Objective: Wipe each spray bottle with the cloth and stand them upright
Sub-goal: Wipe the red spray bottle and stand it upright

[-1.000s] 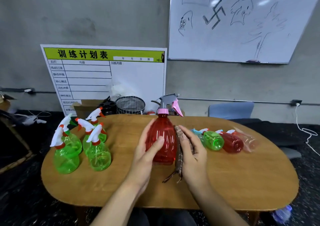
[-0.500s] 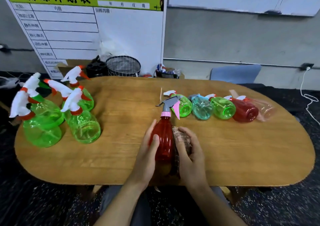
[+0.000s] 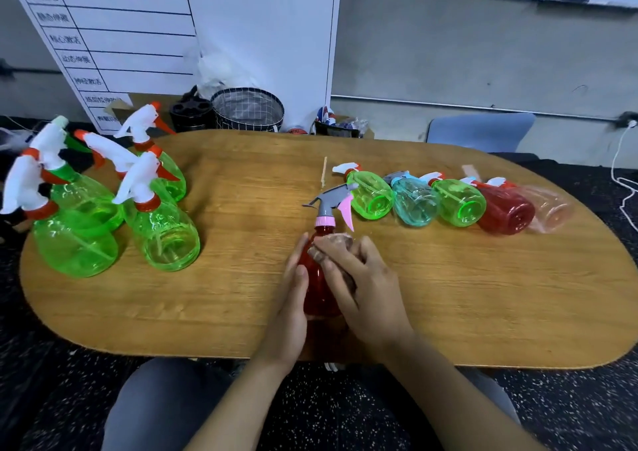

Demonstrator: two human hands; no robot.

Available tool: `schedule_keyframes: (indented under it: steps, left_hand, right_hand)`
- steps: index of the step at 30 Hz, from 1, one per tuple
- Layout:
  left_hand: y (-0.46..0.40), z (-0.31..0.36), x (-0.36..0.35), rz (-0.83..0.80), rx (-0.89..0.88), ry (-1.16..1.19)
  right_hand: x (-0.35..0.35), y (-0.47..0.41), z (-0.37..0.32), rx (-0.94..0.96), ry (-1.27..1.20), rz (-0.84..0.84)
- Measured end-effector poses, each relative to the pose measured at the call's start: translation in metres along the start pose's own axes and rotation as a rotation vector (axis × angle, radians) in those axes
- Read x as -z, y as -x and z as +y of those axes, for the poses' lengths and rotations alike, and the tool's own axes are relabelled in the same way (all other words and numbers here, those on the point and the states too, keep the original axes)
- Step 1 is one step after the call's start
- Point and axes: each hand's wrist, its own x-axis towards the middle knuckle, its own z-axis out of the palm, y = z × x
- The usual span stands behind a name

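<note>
left hand (image 3: pixel 291 298) gripped the red translucent plastic spray bottle (image 3: pixel 319 288), fingers curled on its 9 o'clock side | right hand (image 3: pixel 359 278) pressed the crumpled brownish cloth (image 3: pixel 333 245) on its shoulder, fingers curled over it | bottle stood at near-centre of the oval wooden tabletop (image 3: pixel 448 295)

A grey wall (image 3: pixel 483 53) backs the oval wooden surface (image 3: pixel 448 295), a blue chair (image 3: pixel 480 133) behind it, on dark speckled floor (image 3: pixel 51 399).
</note>
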Motion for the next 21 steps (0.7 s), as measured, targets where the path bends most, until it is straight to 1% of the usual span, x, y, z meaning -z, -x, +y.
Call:
schedule_keyframes:
  steps: [4, 6, 8, 10, 13, 15, 17, 18, 19, 21]
  left_hand:
    - [-0.001, 0.004, -0.001, 0.042, 0.006, 0.057]
    - [0.000, 0.006, -0.002, 0.036, -0.004, 0.068]
    - [0.001, 0.006, -0.002, 0.018, -0.003, 0.066]
    - [-0.001, 0.003, 0.000, 0.004, 0.012, 0.064]
    - [-0.003, -0.002, 0.003, -0.039, 0.020, 0.090]
    - [-0.005, -0.004, 0.004, -0.063, 0.021, 0.127]
    - [-0.007, -0.005, 0.004, -0.077, 0.031, 0.147]
    - [-0.007, -0.005, 0.003, -0.076, 0.041, 0.160]
    - [-0.008, -0.005, 0.004, -0.069, 0.051, 0.171]
    - [-0.009, -0.005, 0.005, -0.059, 0.054, 0.196]
  right_hand:
    - [0.003, 0.032, 0.005, 0.257, 0.028, -0.100]
    - [0.007, 0.041, 0.009, 0.336, 0.030, -0.138]
    - [0.012, 0.040, 0.011, 0.368, 0.026, -0.137]
    - [0.018, 0.029, 0.009, 0.309, 0.011, -0.069]
    - [0.022, -0.004, 0.002, 0.088, -0.039, 0.089]
    - [0.018, -0.024, -0.001, -0.008, -0.014, 0.106]
    - [0.008, -0.027, -0.002, -0.028, 0.060, 0.059]
    - [0.005, -0.021, -0.004, -0.024, 0.060, 0.046]
    - [0.002, -0.013, -0.006, -0.006, 0.047, 0.038]
    - [0.000, 0.008, -0.007, 0.088, 0.032, 0.019]
